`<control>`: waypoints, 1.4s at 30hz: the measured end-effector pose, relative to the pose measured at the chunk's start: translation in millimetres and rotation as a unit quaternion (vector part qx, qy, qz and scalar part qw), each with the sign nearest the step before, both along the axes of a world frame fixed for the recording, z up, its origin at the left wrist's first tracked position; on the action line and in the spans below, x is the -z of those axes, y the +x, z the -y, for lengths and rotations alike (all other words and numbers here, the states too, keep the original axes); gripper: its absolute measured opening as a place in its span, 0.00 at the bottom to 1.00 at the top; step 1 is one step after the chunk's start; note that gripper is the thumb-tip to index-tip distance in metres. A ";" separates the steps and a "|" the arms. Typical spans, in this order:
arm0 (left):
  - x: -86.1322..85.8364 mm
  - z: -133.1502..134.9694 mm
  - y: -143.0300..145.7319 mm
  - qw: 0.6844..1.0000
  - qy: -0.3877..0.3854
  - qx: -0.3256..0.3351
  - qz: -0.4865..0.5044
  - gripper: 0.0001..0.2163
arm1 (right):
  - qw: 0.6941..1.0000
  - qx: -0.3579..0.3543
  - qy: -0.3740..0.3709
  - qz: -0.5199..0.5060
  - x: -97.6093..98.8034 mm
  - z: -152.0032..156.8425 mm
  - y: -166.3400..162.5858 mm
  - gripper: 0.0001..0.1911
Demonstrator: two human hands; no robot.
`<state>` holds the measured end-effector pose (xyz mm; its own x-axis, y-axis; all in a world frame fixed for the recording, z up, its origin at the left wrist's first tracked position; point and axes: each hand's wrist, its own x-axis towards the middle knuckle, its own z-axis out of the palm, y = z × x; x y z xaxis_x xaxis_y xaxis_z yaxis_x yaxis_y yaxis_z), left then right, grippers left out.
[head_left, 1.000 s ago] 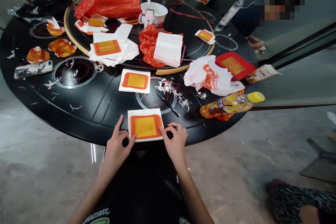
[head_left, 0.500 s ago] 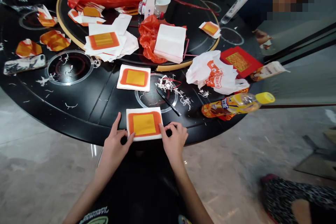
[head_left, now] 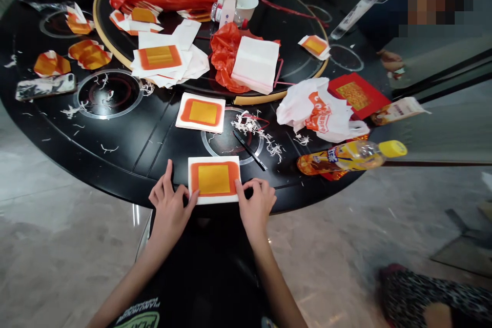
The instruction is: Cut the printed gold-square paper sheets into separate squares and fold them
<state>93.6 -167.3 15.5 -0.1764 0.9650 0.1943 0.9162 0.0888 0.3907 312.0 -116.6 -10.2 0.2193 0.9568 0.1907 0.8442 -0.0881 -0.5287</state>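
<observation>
My left hand lies palm down, its index finger raised and its thumb angled inward. My right hand curves over, with its fingers bent and its thumb reaching left. My left arm and right arm angle forward, converging toward my hands.

White sheet with orange border and yellow centre, touched along its sides by the left hand and right hand, at the rim of a round black worktop. Beyond it: a matching sheet, a thin black tool and white paper shreds.
</observation>
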 end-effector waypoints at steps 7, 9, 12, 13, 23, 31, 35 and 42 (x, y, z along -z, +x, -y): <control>2.4 1.9 -2.5 1.000 0.001 0.028 -0.010 0.15 | 1.000 -0.009 0.011 0.012 -1.2 0.7 0.3 0.28; 4.0 2.1 -5.0 0.998 0.011 0.054 -0.019 0.14 | 1.000 -0.010 0.013 0.015 -1.0 1.1 -0.4 0.27; 7.0 2.9 -8.7 0.996 0.023 0.075 -0.033 0.13 | 1.000 -0.008 0.017 0.021 -0.2 1.3 -1.5 0.25; 7.7 3.3 -8.5 0.997 0.028 0.070 -0.035 0.13 | 1.000 -0.009 0.018 0.022 -0.1 1.1 -1.8 0.24; 7.7 6.9 75.0 0.965 0.029 0.232 -0.121 0.36 | 0.999 -0.019 0.028 0.022 3.8 -1.7 -1.9 0.23; 34.2 41.7 48.1 0.968 0.036 0.199 -0.149 0.36 | 0.998 -0.028 0.035 0.033 4.4 -2.4 -2.8 0.18; 33.3 30.8 46.8 0.961 0.048 0.233 -0.139 0.35 | 0.999 -0.027 0.039 0.025 6.1 -2.8 -3.2 0.19; 32.3 23.4 42.4 0.962 0.025 0.234 -0.141 0.35 | 0.999 -0.022 0.040 0.025 3.2 -5.8 -7.3 0.18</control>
<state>136.1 -190.7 -16.8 0.3413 0.9141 0.2192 0.9215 -0.3713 0.1135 304.8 -110.9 -13.4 0.1662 0.9462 0.2775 0.8721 -0.0097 -0.4893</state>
